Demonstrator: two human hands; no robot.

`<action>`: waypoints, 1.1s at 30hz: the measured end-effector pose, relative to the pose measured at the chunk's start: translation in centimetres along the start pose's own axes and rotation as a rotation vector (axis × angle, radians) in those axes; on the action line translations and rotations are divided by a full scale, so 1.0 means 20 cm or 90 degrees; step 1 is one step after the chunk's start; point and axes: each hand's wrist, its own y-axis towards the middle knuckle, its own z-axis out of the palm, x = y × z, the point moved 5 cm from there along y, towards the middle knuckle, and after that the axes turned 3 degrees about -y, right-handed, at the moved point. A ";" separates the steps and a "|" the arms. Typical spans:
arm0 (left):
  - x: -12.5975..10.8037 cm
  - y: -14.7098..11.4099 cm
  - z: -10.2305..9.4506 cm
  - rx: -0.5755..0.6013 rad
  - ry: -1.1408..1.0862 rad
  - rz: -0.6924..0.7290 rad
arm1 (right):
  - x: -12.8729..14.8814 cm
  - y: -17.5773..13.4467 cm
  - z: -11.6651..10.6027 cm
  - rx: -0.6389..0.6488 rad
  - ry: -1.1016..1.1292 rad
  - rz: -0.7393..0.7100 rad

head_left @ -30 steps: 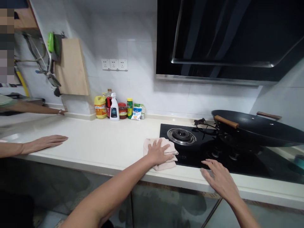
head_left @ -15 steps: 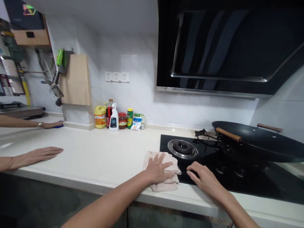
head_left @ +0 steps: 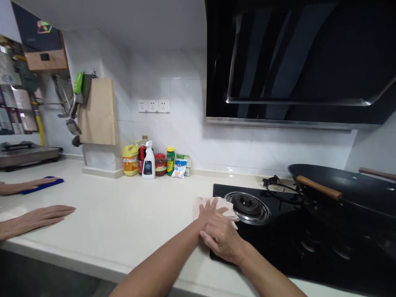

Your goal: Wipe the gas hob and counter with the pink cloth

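A folded pale pink cloth point(head_left: 230, 211) lies on the counter at the left edge of the black gas hob point(head_left: 266, 251). Flat on top of it presses my left hand point(head_left: 210, 211), its fingers spread. My right hand point(head_left: 223, 238) is laid across the back of the left hand near the wrist, fingers curled round it. Part of the cloth is hidden under both hands. The left burner point(head_left: 247, 206) sits just right of the cloth.
A large wok point(head_left: 346, 185) with wooden handles rests on the hob's right side. Bottles, jars and a spray bottle point(head_left: 149, 163) line the wall. At left, another person's hands point(head_left: 40, 216) lie on the white counter point(head_left: 123, 214), one on a blue cloth point(head_left: 58, 180). A range hood point(head_left: 287, 62) hangs above.
My right hand has moved left from the hob onto my left hand. The cloth has shifted slightly away from the counter's front edge. The other person's blue cloth has come nearer, leftward.
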 end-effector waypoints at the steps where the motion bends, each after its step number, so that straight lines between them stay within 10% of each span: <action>1: 0.01 0.04 0.00 0.016 -0.003 -0.007 | -0.01 -0.01 0.00 -0.024 0.015 0.022; 23: 0.29 1.08 -0.03 -0.016 0.072 -0.172 | 0.00 -0.05 0.00 -0.133 0.039 0.017; 28: 0.27 1.05 -0.03 -0.019 0.086 -0.147 | -0.08 -0.04 -0.04 -0.091 0.000 0.033; 33: 0.17 0.76 -0.03 -0.026 0.096 -0.071 | -0.23 -0.02 -0.16 -0.155 -0.038 0.085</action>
